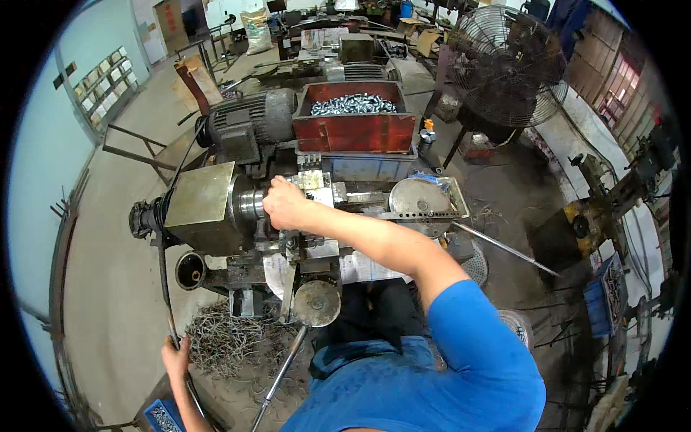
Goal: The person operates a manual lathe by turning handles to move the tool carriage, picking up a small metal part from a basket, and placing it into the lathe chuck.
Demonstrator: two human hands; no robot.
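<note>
- Lever [165, 281] is gripped by left hand [175, 354].
- Spindle [250, 204], axis left-right, is seated immediately left of nearer right hand [285, 204].
- Right hand's hold cannot be told.

steep dark rod [165, 288], shiny chuck [250, 204]

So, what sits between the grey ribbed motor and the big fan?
In the head view, a red bin of small shiny metal parts sits between the motor and fan, with an orange-topped container at its right.

A red bin [353, 135] is blocking the way behind the lathe [201, 198]; room is lying left of the lathe.
</note>
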